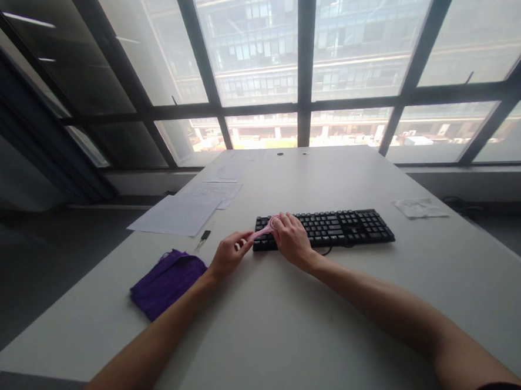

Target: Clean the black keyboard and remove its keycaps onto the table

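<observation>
A pink tool with a slim handle and a round, ring-like head is held above the left end of a black keyboard. My left hand pinches the handle's end between thumb and fingers. At the other end, my right hand has its fingers closed on the round head and covers part of it. Some keys at the keyboard's left are hidden behind my right hand and the tool. The keyboard's cable shows along its front edge.
A folded purple cloth lies beside my left forearm. Near it is a small black item with a pale strap. Paper sheets spread along the left of the white table. A white tissue lies right of the keyboard.
</observation>
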`<state>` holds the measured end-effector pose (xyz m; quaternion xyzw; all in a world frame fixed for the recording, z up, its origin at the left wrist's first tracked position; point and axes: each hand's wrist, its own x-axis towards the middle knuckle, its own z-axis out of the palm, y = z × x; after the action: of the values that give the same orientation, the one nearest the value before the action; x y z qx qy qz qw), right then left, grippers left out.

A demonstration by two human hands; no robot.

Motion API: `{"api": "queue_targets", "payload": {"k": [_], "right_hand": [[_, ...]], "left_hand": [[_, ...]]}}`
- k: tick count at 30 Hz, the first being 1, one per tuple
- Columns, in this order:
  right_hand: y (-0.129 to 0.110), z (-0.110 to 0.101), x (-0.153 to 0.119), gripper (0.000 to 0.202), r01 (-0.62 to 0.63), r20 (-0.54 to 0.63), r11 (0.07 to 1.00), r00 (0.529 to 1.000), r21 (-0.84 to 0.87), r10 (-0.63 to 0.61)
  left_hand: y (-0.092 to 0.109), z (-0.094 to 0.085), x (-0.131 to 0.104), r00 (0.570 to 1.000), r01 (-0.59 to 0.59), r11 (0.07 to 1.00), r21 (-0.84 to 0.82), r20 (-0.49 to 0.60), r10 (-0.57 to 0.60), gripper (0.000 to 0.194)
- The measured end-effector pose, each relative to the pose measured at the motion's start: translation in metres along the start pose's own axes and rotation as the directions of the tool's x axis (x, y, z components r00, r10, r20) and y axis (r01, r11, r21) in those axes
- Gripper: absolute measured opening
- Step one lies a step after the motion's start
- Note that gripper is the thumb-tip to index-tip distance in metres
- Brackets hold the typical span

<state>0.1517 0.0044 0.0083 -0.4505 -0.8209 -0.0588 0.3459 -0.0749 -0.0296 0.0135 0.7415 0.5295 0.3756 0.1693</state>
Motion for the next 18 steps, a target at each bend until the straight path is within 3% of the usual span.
{"api": "queue_targets", "payload": {"k": [9,18], "right_hand": [[0.001,0.000,0.003,0.024,-0.012,-0.048,0.999,0.999,-0.032,0.010],[-0.004,-0.009,0.007,0.022,-0.002,0.020,0.999,1.000,-0.043,0.002]], "left_hand": [[0.006,-0.002,-0.001,1.000,-0.009,0.999,-0.038,0.000,0.009,0.045],[0.010,-0.006,-0.002,0.999,-0.027,1.000,-0.008,0.043,0.028,0.039]]}}
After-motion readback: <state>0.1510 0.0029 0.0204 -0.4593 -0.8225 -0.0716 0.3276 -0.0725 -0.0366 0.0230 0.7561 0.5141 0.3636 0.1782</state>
